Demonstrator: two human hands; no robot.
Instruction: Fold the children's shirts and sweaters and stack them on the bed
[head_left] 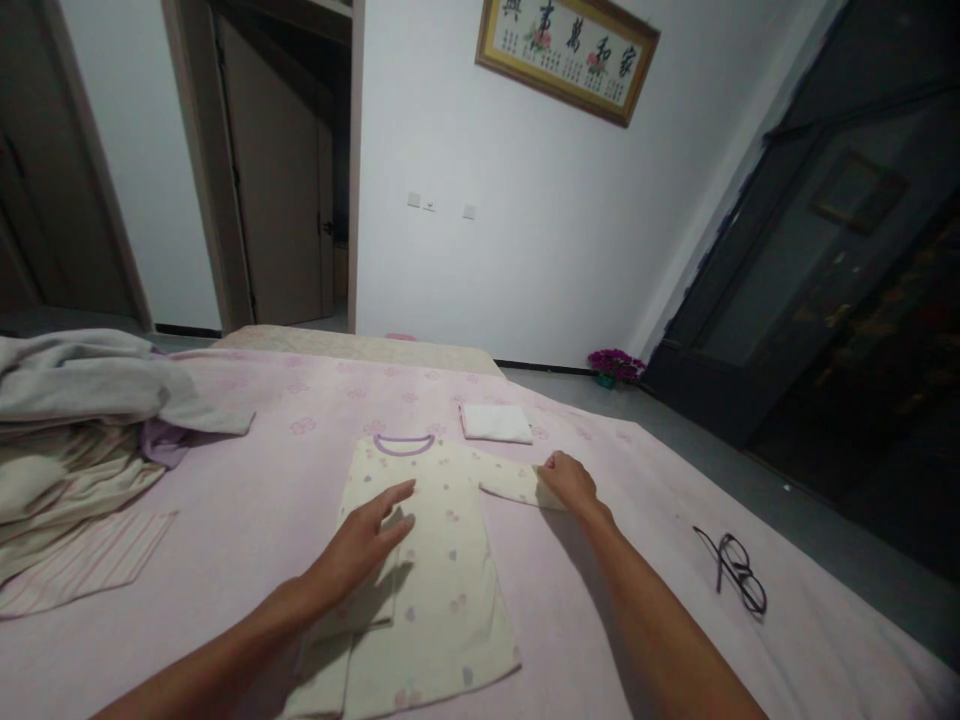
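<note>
Cream floral long-sleeved top [442,590] lies flat on the pink bedsheet [600,470]; left hand [360,545] open, palm down on it, gripping nothing; right hand [570,482] half-curled at the sleeve cuff [517,485], grip unclear; a hard tug could skew the sleeve.

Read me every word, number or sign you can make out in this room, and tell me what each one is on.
"家和萬事興": large black characters, read right to left, on the framed picture.
Small columns of characters beside the flowers on the same picture: too small to read.
</note>
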